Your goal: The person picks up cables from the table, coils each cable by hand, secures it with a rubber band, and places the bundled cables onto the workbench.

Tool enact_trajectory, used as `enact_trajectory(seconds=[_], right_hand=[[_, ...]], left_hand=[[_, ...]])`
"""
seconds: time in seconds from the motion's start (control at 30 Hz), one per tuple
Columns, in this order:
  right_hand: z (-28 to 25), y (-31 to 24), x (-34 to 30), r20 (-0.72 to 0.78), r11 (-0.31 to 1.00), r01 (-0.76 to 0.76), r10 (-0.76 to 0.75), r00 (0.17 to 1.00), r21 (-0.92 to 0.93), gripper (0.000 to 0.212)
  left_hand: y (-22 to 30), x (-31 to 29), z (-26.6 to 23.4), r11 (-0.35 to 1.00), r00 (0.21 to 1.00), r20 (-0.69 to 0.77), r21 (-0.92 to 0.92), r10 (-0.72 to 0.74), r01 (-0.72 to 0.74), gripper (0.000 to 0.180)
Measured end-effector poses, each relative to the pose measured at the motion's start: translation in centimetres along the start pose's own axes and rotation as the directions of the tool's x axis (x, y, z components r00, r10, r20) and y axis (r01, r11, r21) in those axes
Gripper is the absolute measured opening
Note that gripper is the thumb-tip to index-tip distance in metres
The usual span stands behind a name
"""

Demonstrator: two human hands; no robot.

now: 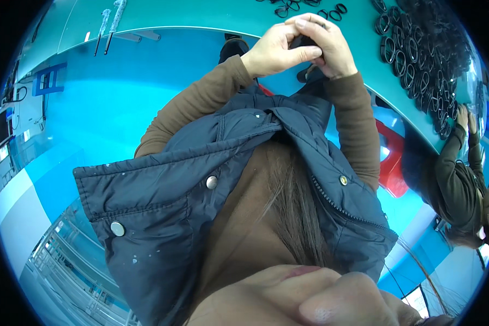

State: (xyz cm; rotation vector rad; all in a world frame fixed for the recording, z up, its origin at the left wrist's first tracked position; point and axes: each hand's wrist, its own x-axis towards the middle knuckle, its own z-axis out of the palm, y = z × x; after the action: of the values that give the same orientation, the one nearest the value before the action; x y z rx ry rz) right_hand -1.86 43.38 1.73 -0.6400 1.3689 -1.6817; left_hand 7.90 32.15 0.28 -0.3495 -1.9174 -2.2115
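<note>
Head view: a small black part (304, 42) is pinched between the left hand (274, 49) and the right hand (334, 46), both clenched on it at the teal table (201, 13) edge. Its long axis cannot be told. Black rings (418, 60) are heaped loose to the right, nearer the right hand.

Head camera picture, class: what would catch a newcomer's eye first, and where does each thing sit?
The two hands meet at top centre, the left hand and right hand closed together around a small dark part over the teal table. A big pile of black rings spreads along the table at upper right. A dark blue padded vest with snap buttons fills the middle, and another person's arm reaches to the table at far right.
</note>
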Motion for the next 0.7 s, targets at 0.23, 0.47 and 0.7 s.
enact_trajectory(seconds=[0.23, 0.47, 0.7], right_hand=[[-0.6, -1.3, 0.6, -0.075, 0.974, 0.042, -0.026, 0.997, 0.221, 0.021], [1.2, -1.9, -0.3, -0.119, 0.996, 0.08, -0.074, 0.99, 0.048, 0.022], [2.5, -1.7, -1.3, -0.157, 0.937, 0.323, -0.342, 0.926, -0.135, 0.02]], left_hand=[[3.0, 1.0, 0.3, 0.995, 0.875, -0.48, 0.042, -0.061, 0.092, 0.014], [3.4, -1.0, -1.3, 0.89, 0.889, -0.039, -0.013, -0.456, 0.456, 0.042], [3.8, -0.9, -1.6, 0.938, 0.92, 0.197, 0.007, -0.34, 0.345, 0.038]])
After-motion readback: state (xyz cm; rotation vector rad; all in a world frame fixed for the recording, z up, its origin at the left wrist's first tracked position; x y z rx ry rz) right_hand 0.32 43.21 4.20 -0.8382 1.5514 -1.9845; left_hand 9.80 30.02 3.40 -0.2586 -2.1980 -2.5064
